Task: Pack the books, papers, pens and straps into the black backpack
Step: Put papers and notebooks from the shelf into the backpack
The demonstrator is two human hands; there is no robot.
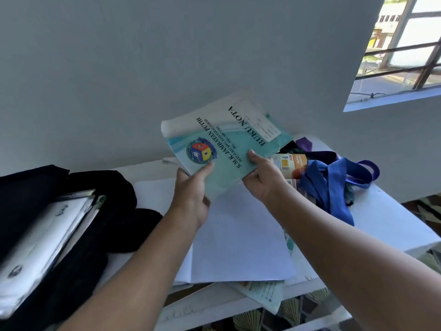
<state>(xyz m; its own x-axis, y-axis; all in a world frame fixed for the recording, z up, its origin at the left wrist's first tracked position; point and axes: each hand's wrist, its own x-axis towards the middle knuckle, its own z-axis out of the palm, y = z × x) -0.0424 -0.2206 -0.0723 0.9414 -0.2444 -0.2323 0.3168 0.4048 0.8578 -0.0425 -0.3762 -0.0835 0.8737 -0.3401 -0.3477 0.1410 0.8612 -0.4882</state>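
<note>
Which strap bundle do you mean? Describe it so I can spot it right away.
Start at the window, then drop to the right end of the white table. The blue straps lie heaped there, beside the right hand: the only bright blue fabric, with purple loops among flat papers.

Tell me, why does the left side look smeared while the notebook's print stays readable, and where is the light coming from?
Head view: the green notebook is sharp, held in both the left hand and right hand; the black backpack at the left edge is blurred and stretched by the wide lens; daylight enters from the overexposed window at upper right.
</note>
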